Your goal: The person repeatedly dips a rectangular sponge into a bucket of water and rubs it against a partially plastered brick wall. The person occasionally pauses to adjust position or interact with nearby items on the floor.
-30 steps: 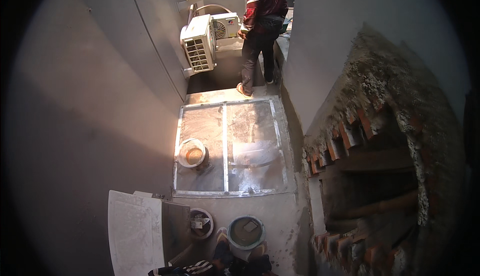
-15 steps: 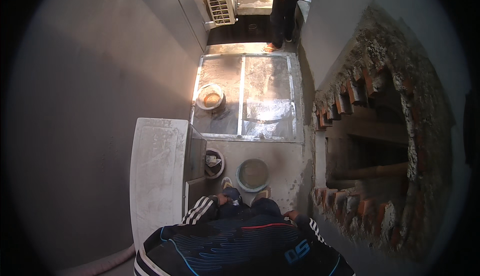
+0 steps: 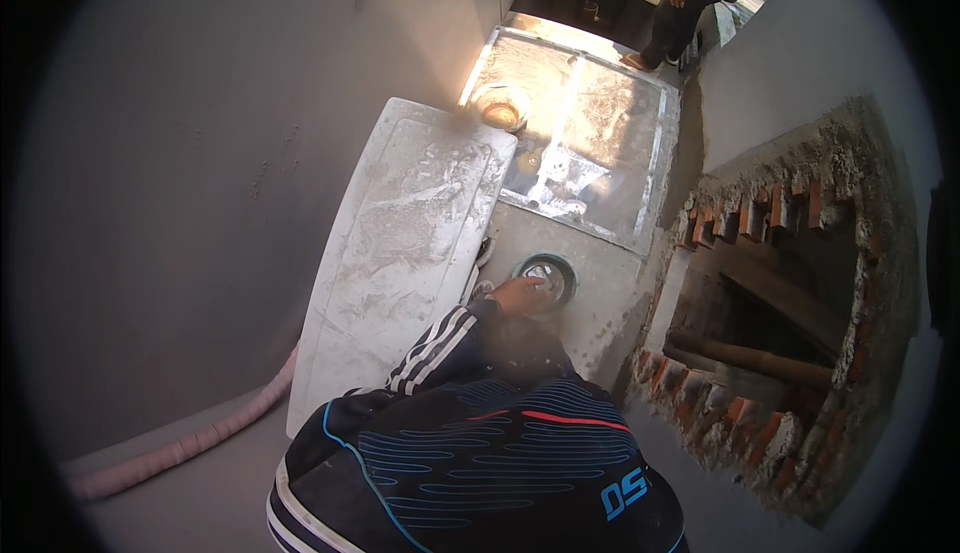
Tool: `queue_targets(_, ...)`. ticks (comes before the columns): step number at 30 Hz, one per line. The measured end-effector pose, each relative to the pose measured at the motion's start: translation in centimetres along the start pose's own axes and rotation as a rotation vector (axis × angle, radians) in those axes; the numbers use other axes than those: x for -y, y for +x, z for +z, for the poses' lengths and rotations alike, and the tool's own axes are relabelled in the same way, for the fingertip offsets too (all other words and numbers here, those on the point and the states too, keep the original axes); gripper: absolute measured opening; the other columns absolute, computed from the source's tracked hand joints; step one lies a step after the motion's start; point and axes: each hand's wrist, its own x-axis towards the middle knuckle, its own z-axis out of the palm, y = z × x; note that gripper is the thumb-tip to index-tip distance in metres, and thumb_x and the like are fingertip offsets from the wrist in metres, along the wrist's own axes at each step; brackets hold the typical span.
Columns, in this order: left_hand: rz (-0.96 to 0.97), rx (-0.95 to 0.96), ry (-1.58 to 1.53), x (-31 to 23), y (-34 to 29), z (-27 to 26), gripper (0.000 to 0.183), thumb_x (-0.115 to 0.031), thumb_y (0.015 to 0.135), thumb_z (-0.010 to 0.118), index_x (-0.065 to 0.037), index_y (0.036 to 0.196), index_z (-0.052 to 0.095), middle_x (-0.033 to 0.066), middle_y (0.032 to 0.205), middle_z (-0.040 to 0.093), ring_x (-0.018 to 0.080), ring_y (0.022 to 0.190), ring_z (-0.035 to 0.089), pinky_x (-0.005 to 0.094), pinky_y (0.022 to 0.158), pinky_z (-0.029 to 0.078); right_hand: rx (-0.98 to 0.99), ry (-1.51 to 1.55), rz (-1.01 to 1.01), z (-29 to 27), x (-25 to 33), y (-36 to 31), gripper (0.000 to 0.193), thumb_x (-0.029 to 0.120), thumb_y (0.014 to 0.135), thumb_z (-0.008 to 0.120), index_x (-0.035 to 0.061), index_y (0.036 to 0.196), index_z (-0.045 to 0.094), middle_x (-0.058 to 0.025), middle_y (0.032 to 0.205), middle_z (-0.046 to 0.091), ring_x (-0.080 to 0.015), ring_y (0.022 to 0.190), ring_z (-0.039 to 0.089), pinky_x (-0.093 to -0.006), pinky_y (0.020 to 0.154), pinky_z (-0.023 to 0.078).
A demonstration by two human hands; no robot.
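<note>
The left hand (image 3: 520,296) reaches down into a round bucket (image 3: 571,278), its fingers at a pale piece (image 3: 541,274) inside; whether they are closed round it cannot be told. The right hand is out of sight, so nothing can be said of its grip.

The piece lies within the rim, right by the left fingertips, and has not been lifted clear. The bucket stands on the floor (image 3: 605,278), just outside the near edge of a framed floor panel (image 3: 620,113).

Left of the striped sleeve (image 3: 435,348) is a dusty white casing (image 3: 395,223), with a pink wrapped hose (image 3: 205,443) running from behind it. A second bucket (image 3: 523,109) stands by the panel's left edge, partly hidden by the casing.

To the right, the wall has a ragged opening (image 3: 750,298) with broken brick ends (image 3: 752,218) bare along its edges, neither filled nor trimmed. Beyond the panel's far right corner stands a co-worker (image 3: 680,18).
</note>
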Motion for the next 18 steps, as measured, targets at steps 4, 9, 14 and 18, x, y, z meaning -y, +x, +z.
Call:
queue_targets(4, 0.286, 0.154, 0.193, 1.8, 0.0, 1.4, 0.059, -0.038, 0.089, 0.056, -0.008, 0.136, 0.038, 0.0081, 0.093, 0.065, 0.0123, 0.081, 0.061, 0.0239, 0.058, 0.045, -0.016, -0.051, -0.001, 0.2, 1.6, -1.3, 0.026, 0.03, 0.08, 0.057, 0.0145, 0.096, 0.07, -0.0083, 0.089, 0.068, -0.0232, 0.083, 0.064, -0.0356, 0.077, 0.048)
queue_targets(9, 0.411, 0.31, 0.472, 3.1, -0.7, 3.9, 0.062, -0.038, 0.088, 0.057, -0.005, 0.136, 0.037, 0.0106, 0.097, 0.065, 0.0165, 0.09, 0.06, 0.0251, 0.07, 0.045, -0.063, -0.077, 0.01, 1.9, 0.3, -3.4, 0.026, 0.03, 0.08, 0.057, 0.0156, 0.097, 0.07, -0.0086, 0.09, 0.068, -0.0239, 0.083, 0.064, -0.0358, 0.077, 0.049)
queue_targets(14, 0.158, 0.268, 0.571, 0.7, -5.1, 3.6, 0.07, -0.044, 0.081, 0.062, 0.001, 0.131, 0.041, 0.0204, 0.116, 0.057, 0.03, 0.11, 0.054, 0.035, 0.094, 0.04, 0.003, -0.092, -0.061, 6.7, -0.2, -2.5, 0.026, 0.03, 0.081, 0.056, 0.0167, 0.098, 0.069, -0.009, 0.09, 0.068, -0.0245, 0.084, 0.064, -0.036, 0.077, 0.049)
queue_targets(18, 0.088, 0.166, 0.524, 1.9, -5.3, 3.7, 0.07, -0.04, 0.082, 0.062, 0.002, 0.132, 0.039, 0.0158, 0.091, 0.067, 0.0269, 0.092, 0.063, 0.0331, 0.081, 0.046, -0.007, -0.099, -0.091, 8.6, -1.6, -2.1, 0.026, 0.03, 0.081, 0.055, 0.0175, 0.099, 0.069, -0.0092, 0.09, 0.068, -0.025, 0.084, 0.064, -0.0361, 0.077, 0.049)
